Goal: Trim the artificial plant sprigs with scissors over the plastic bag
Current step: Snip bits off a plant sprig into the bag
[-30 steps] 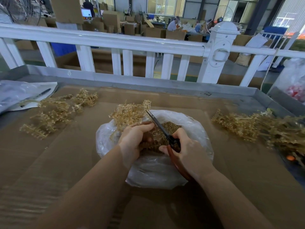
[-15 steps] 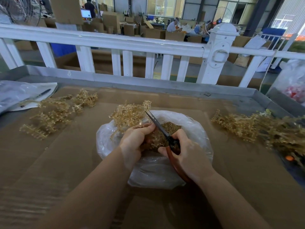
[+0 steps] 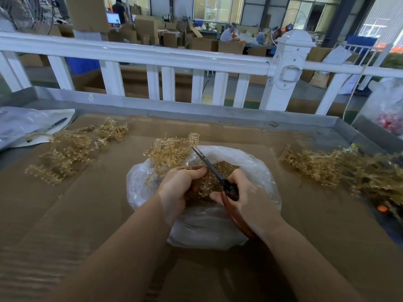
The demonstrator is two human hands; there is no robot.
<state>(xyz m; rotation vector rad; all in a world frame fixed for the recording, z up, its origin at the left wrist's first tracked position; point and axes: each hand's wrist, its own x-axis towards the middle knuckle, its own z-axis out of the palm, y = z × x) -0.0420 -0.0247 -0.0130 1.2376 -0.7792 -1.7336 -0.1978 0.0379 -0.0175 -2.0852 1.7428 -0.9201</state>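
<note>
A clear plastic bag [image 3: 257, 168] lies open at the table's middle, with golden trimmings [image 3: 224, 168] piled inside. My left hand [image 3: 177, 188] grips a golden plastic sprig [image 3: 169, 152] by its stem; its branches fan out over the bag's far left rim. My right hand [image 3: 250, 201] holds the scissors [image 3: 209, 165] by their reddish-brown handles. The blades point up and left, their tips by the sprig just above my left thumb. Whether the blades are apart is hard to tell.
A pile of golden sprigs [image 3: 72, 149] lies at the left and a larger heap of sprigs [image 3: 340, 168] at the right. Cardboard [image 3: 87, 214] covers the metal table. A white fence [image 3: 152, 55] runs behind; a plastic sheet with a pen [image 3: 46, 127] sits far left.
Hardly any motion: both hands keep their grips over the bag, and the scissor blades have edged slightly toward the sprig's stem.
</note>
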